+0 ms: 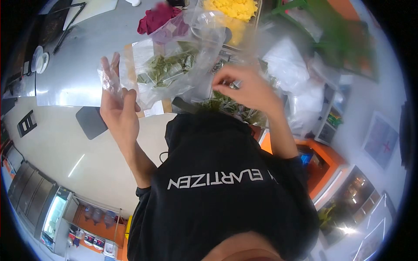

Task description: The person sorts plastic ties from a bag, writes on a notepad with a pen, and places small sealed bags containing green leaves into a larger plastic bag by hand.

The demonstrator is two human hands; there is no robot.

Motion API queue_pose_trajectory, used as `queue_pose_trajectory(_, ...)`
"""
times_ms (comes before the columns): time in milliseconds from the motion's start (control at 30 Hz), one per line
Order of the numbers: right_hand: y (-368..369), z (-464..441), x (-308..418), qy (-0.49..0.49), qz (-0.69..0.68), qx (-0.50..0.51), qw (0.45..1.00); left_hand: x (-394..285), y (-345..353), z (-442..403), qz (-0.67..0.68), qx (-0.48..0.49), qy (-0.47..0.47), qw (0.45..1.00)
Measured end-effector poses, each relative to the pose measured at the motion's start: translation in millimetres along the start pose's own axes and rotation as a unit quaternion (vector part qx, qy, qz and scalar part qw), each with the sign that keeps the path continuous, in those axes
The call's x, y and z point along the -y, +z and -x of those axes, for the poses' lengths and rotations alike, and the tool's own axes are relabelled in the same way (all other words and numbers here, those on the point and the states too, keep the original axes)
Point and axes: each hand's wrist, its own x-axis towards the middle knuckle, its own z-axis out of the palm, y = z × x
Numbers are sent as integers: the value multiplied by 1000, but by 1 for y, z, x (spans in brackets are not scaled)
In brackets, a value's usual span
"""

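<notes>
We see the metal table (82,56) stretching across the far side, its bare surface lying mostly to the left. Nearest to us is the black garment (226,213) of the person, with pale lettering across it. At the far right stands a blurred green frame (348,30), and nearer, right of the middle, sit crumpled white plastic bags (285,65).

In the middle of the table we find the clear bag (152,93), lying flat with green leaves (167,69) inside. The long axis of its leafy mass slants from near left to far right; we cannot tell which end is the mouth. Beyond it, a little right, a metal tray (257,17) carries yellow food (228,8). A second heap of leaves (226,106) spreads along the near edge, right of the bag.

The two hands are apart. The left hand (118,111) is just beside the bag's left edge, two fingers stretched toward the far side with clear film (112,87) over them; we cannot tell whether it grips anything. The right hand (250,89) hangs above the second heap, pointing left, fingers curled toward the thumb; we cannot tell whether they pinch something.

Far left of the tray lies a maroon cloth (159,19); smaller still, white lids (43,62) sit at the left.
</notes>
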Motion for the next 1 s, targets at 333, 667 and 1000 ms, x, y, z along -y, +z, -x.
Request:
queue_pose_trajectory(333, 120, 57, -128, -8, 297, 34, 954, -2, 6, -4, -24, 14, -13, 1000)
queue_pose_trajectory(667, 36, 43, -63, 116, -140, -7, 983, 1, 5, -3, -22, 11, -19, 1000)
queue_pose_trajectory(1000, 6, -50, 56, -219, 38, -220, 950, -4, 23, -1, -18, -1, -13, 1000)
